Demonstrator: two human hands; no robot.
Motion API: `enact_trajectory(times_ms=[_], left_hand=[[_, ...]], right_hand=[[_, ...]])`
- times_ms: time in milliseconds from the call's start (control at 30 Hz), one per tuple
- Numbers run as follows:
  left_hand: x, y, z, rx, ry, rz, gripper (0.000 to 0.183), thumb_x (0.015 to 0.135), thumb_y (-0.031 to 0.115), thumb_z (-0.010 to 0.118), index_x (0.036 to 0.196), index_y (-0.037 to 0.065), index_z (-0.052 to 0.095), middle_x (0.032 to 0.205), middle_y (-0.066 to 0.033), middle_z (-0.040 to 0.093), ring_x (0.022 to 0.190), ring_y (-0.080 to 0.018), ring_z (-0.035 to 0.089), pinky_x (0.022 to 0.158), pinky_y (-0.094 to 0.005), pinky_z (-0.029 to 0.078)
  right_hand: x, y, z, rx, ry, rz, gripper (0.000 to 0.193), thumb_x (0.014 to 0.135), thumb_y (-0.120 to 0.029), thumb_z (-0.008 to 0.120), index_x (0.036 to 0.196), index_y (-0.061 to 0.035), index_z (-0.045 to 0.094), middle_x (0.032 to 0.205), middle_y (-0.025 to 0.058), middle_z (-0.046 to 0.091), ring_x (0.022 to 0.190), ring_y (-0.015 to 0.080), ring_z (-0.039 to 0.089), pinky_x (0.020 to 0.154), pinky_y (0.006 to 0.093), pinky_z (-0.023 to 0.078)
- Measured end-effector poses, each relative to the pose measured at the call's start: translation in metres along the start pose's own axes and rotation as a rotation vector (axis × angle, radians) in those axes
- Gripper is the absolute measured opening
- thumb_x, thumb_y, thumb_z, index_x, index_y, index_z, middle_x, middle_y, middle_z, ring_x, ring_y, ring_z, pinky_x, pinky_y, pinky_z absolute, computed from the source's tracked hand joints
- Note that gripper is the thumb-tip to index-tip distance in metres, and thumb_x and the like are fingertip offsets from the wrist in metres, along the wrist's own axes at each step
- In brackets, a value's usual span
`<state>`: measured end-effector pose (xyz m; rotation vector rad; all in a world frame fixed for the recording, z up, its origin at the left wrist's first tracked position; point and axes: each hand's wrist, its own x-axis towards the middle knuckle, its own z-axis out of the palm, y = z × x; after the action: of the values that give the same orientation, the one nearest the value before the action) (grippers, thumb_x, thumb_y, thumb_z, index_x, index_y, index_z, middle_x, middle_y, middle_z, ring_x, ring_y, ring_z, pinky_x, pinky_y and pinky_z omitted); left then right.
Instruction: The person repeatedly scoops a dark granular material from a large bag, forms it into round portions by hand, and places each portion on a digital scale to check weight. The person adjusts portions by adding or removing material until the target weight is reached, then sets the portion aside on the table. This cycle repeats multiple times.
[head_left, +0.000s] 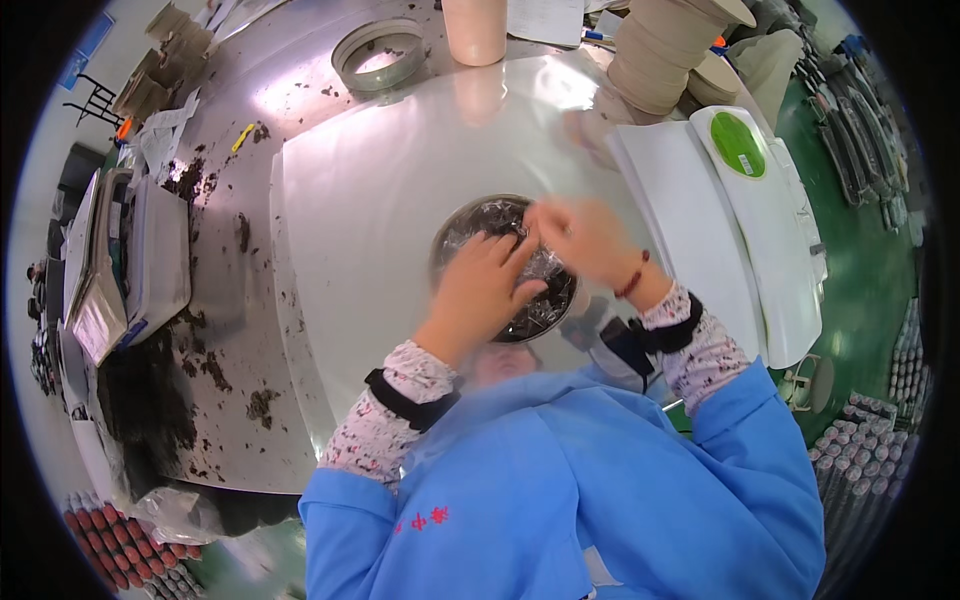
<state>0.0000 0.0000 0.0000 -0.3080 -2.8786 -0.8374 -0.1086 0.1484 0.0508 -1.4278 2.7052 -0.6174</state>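
A round, shallow metal dish (pixel 434 252) sits in front of me on the shiny sheet. Dark material and crinkled clear plastic film (pixel 545 312) fill it, the film catching the light. My left hand (pixel 475 290) rests palm down over the dish's left side, fingers stretched out across the film. At the dish's far right rim, my right hand (pixel 588 238) is curled with its fingers drawn together, close to my left fingertips. Motion smears it slightly, and whatever it pinches is hidden.
A glossy sheet (pixel 350 220) covers the tabletop. Left lie dark crumbs (pixel 212 372), a yellow cutter (pixel 242 138) and a plastic bin (pixel 165 240). Behind stand a metal ring (pixel 385 78), a beige cylinder (pixel 475 35) and a large spool (pixel 655 60). White packages (pixel 765 235) lie right.
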Motion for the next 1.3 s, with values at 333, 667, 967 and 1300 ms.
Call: enact_trajectory(times_ms=[333,667,967,1300], left_hand=[[-0.003,0.004,0.007,0.278,0.180,-0.038,0.042,0.082,0.029,0.062,0.121,0.013,0.057,0.121,-0.0182,0.053,0.118,-0.0330,0.047,0.105,-0.0449,0.033],[0.001,0.001,0.002,0.072,0.030,-0.057,0.048,0.080,0.010,0.062,0.125,0.007,0.047,0.120,-0.0123,0.053,0.120,-0.0274,0.047,0.108,-0.0456,0.029],[-0.002,-0.007,-0.024,-0.079,-0.174,0.016,0.070,0.081,0.014,0.065,0.143,0.010,0.032,0.146,-0.0110,0.035,0.133,-0.0298,0.034,0.113,-0.0484,0.020],[-0.002,-0.003,-0.026,0.156,-0.297,0.086,0.080,0.073,0.017,0.070,0.144,0.011,0.032,0.151,-0.0107,0.027,0.139,-0.0325,0.024,0.113,-0.0487,0.020]], right_hand=[[0.042,0.020,0.062,-0.141,0.198,-0.030,0.015,0.079,-0.019,0.064,0.078,-0.0052,0.057,0.085,0.0067,0.058,0.085,0.0244,0.056,0.067,0.0366,0.048],[-0.016,0.026,-0.006,0.154,-0.195,0.005,0.016,0.079,-0.013,0.062,0.094,-0.0054,0.065,0.084,0.0117,0.060,0.078,0.0270,0.059,0.069,0.0339,0.048],[-0.035,-0.001,0.047,-0.232,0.218,-0.289,0.025,0.076,-0.009,0.056,0.098,0.0017,0.059,0.089,0.0091,0.059,0.090,0.0265,0.057,0.081,0.0378,0.047],[-0.070,0.007,0.017,0.087,-0.028,-0.433,0.023,0.073,-0.025,0.067,0.086,-0.0076,0.060,0.084,0.0083,0.060,0.084,0.0284,0.057,0.081,0.0394,0.045]])
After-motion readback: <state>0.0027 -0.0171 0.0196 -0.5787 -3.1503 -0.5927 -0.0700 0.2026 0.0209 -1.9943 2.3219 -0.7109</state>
